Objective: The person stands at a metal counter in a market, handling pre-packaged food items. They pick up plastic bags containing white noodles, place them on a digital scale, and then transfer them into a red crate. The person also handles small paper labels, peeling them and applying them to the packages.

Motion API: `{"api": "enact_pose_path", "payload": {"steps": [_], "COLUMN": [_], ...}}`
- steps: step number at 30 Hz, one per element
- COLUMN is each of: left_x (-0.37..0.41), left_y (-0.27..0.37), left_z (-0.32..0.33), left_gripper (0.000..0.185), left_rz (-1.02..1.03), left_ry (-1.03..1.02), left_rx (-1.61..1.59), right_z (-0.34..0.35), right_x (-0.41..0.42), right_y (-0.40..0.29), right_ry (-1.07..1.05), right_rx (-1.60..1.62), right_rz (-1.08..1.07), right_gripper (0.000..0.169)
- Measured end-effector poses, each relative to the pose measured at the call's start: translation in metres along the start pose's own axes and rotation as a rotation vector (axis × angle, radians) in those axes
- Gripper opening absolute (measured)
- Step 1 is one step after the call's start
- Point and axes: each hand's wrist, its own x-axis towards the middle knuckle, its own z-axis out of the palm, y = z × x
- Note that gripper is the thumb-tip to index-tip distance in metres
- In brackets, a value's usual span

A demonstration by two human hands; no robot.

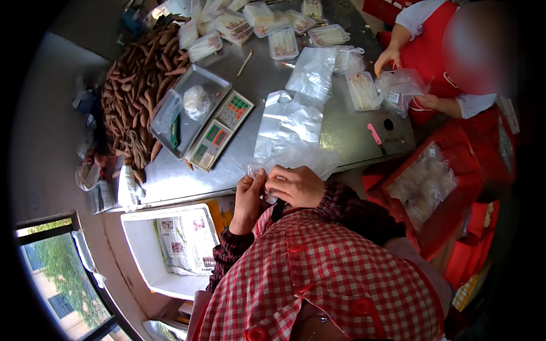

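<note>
Both hands meet at the table's front edge, close to my checked apron. My left hand (247,200) pinches the gathered edge of a clear plastic bag (307,160) between thumb and finger. Against it, my right hand (298,185) is curled with its fingers on the same plastic. The bag spreads out crumpled behind my hands; what it holds, if anything, cannot be made out. Just beyond it lies a stack of flat clear bags (290,119). To the left stands a digital scale (219,130), its metal pan (192,140) bearing a plastic-wrapped bundle (197,102), a clear tray (166,111) and a green-handled tool (174,133).
Sweet potatoes (140,81) are heaped at the left. Several trays of pale stalks (283,44) sit at the back. A co-worker (426,55) handles a bag beside another tray (361,90). A pink-handled knife (374,133), a red crate (465,170) and a white foam box (140,251) are nearby.
</note>
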Motion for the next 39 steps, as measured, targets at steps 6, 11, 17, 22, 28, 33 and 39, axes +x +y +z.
{"api": "enact_pose_path", "payload": {"steps": [6,11,17,22,28,33,39], "left_x": [0.006,0.014,0.013,0.014,0.009,0.009,0.011], "left_y": [-0.005,-0.016,-0.011,-0.019,-0.006,-0.009,-0.017], "left_z": [-0.001,0.002,0.003,-0.002,0.003,-0.003,-0.006], "left_gripper": [0.022,0.017,0.015,0.016,0.016,0.016,0.020], "left_rz": [0.072,0.113,0.113,0.070,0.056,0.065,0.009], "left_ry": [-0.070,-0.036,-0.048,-0.073,-0.072,-0.080,-0.097], "left_rx": [0.063,0.029,-0.074,-0.171,-0.176,-0.109,-0.167], "right_z": [0.000,0.004,0.006,0.005,0.013,0.012,0.010], "right_x": [0.000,0.001,0.002,0.005,0.002,0.003,0.003], "right_y": [0.000,0.002,0.002,0.002,0.003,-0.001,-0.003], "right_ry": [-0.008,0.019,0.017,-0.002,0.028,0.021,0.013], "right_rx": [0.012,0.007,0.005,0.025,0.025,0.040,0.067], "right_rz": [0.015,0.035,0.048,0.033,0.033,0.039,0.049], "right_gripper": [0.017,0.017,0.020,0.019,0.018,0.018,0.020]}}
